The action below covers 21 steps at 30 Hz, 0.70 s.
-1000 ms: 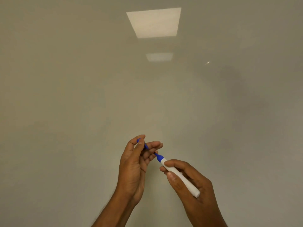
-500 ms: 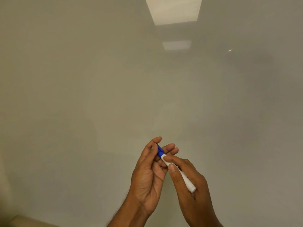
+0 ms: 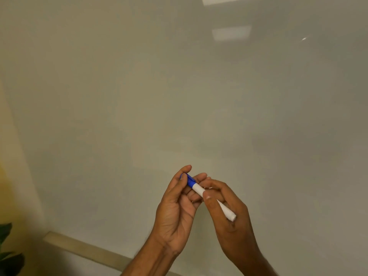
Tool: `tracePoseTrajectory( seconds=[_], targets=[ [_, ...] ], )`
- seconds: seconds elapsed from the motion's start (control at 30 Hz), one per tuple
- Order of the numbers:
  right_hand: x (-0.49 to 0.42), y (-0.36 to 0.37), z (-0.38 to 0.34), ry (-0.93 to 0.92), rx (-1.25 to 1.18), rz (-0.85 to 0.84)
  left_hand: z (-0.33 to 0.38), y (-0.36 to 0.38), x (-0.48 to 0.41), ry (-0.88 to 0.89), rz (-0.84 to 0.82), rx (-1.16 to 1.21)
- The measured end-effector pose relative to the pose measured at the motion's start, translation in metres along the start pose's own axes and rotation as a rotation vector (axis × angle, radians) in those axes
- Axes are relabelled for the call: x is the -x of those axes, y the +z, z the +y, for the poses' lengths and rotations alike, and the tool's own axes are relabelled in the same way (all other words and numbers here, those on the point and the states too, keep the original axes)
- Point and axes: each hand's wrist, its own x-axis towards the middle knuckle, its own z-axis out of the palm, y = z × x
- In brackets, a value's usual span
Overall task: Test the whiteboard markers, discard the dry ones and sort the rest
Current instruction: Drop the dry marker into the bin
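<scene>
A whiteboard marker (image 3: 226, 211) with a white barrel and a blue cap (image 3: 190, 180) is held in front of the whiteboard (image 3: 179, 96), low and right of centre. My left hand (image 3: 177, 208) pinches the blue cap between thumb and fingers. My right hand (image 3: 229, 216) grips the white barrel, thumb on top. The cap sits on the barrel's end. No ink marks show on the board.
The whiteboard fills most of the view, with ceiling-light reflections at the top. Its pale wooden frame (image 3: 83, 249) runs along the bottom left. A yellow wall (image 3: 12, 176) and dark plant leaves (image 3: 8, 257) lie at the far left.
The cap and barrel were apart a second ago; my hands came together and the cap is now on the marker. The view has shifted right and down.
</scene>
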Motion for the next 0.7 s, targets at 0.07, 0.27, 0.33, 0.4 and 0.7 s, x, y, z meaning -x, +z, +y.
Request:
tracePoseTrajectory(
  seconds=[0.07, 0.27, 0.33, 0.4, 0.7],
  targets=[
    [0.004, 0.004, 0.003, 0.034, 0.028, 0.002, 0.001, -0.018, 0.002, 0.008, 0.008, -0.046],
    [0.030, 0.024, 0.040, 0.134, 0.189, -0.089, 0.002, -0.078, 0.008, 0.138, 0.084, -0.460],
    [0.039, 0.038, 0.059, 0.147, 0.292, -0.122, 0.001, -0.102, 0.011, 0.181, 0.124, -0.648],
    [0.048, 0.052, 0.078, 0.129, 0.384, -0.122, 0.000, -0.127, 0.016, 0.209, 0.167, -0.816],
    [0.116, 0.140, 0.156, 0.047, 0.586, -0.257, 0.009, -0.273, 0.061, 0.213, 0.314, -1.517]
  ],
)
